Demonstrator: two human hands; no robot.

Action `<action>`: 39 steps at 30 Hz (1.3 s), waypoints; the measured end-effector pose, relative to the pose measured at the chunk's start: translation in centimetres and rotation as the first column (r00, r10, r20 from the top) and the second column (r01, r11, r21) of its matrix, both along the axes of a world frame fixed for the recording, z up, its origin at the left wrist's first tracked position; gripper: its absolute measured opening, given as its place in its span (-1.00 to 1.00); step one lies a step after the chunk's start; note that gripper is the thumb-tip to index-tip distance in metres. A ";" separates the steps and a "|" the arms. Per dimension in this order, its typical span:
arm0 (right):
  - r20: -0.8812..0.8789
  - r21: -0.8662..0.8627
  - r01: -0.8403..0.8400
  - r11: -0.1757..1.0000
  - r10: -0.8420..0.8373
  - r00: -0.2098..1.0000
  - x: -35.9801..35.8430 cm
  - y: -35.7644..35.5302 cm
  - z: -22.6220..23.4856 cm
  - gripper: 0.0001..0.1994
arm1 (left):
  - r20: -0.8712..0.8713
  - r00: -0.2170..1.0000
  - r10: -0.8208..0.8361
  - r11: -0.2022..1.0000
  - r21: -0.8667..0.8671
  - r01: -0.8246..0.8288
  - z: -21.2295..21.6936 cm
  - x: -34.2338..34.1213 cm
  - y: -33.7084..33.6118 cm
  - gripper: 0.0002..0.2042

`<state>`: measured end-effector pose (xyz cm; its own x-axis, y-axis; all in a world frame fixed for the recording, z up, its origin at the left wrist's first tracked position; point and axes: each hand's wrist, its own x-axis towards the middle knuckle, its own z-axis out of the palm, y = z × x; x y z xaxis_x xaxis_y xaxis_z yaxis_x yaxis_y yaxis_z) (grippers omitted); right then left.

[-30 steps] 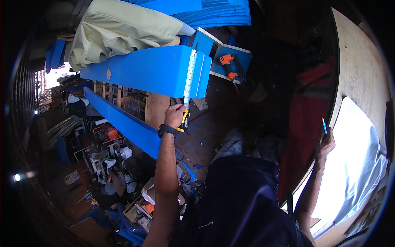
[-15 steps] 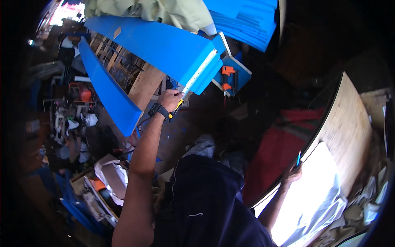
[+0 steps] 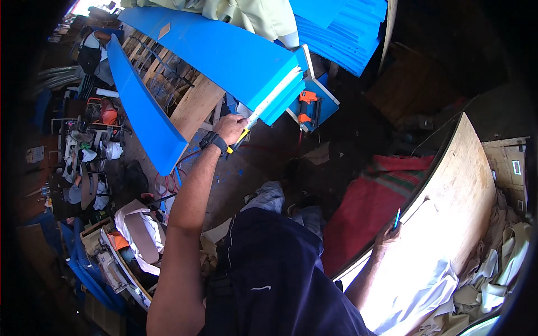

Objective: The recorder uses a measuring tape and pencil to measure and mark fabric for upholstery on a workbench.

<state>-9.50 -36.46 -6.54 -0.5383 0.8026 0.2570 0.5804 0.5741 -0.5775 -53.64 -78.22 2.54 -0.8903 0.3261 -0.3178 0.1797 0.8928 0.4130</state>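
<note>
My left hand (image 3: pixel 231 130), a dark watch on its wrist, is closed on a tape measure (image 3: pixel 239 141) with yellow on its case. Its pale, marked blade (image 3: pixel 274 96) runs out from my fingers along the near end of a long blue panel (image 3: pixel 224 50). More blue layers show below that end. Lower right, my right hand (image 3: pixel 386 238) is closed around a thin blue pencil or pen (image 3: pixel 397 219), which points up. That hand is beside the edge of a curved wooden board (image 3: pixel 465 173) partly washed out by bright light.
An orange and black air nailer (image 3: pixel 306 106) lies just right of the panel's end. A second blue panel (image 3: pixel 148 112) is at left beside wooden framing (image 3: pixel 197 106). Pale fabric (image 3: pixel 241 14) covers the far side. Red cloth (image 3: pixel 364 201) lies in the middle right. A person (image 3: pixel 92 53) stands far left.
The view has shifted a little, and the scene is brighter. My left hand keeps its grip on the tape measure at the panel's end; my right hand still holds the pencil or pen.
</note>
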 end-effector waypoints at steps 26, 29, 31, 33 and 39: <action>-0.025 -0.003 0.018 1.000 -0.018 1.000 -0.3 -0.5 1.0 -0.71 | 0.098 0.988 0.121 0.989 -0.092 -0.112 -0.4 -0.5 0.4 -0.58; -0.037 -0.023 0.015 1.000 -0.016 0.999 -0.4 -0.5 0.9 -0.71 | 0.123 0.981 0.151 0.986 -0.094 -0.140 -0.3 -0.4 0.5 -0.59; -0.017 -0.018 0.029 0.999 -0.029 0.999 -0.3 -0.4 0.8 -0.72 | 0.125 0.981 0.150 0.984 -0.110 -0.137 0.0 -0.4 0.6 -0.59; 0.001 -0.014 0.043 0.999 -0.043 0.999 -0.3 -0.3 0.8 -0.73 | 0.130 0.980 0.148 0.983 -0.125 -0.132 0.2 -0.3 0.7 -0.59; 0.035 -0.027 0.041 0.999 -0.040 0.999 0.1 -0.1 0.3 -0.75 | 0.114 0.984 0.134 0.988 -0.093 -0.123 0.6 -0.3 0.9 -0.58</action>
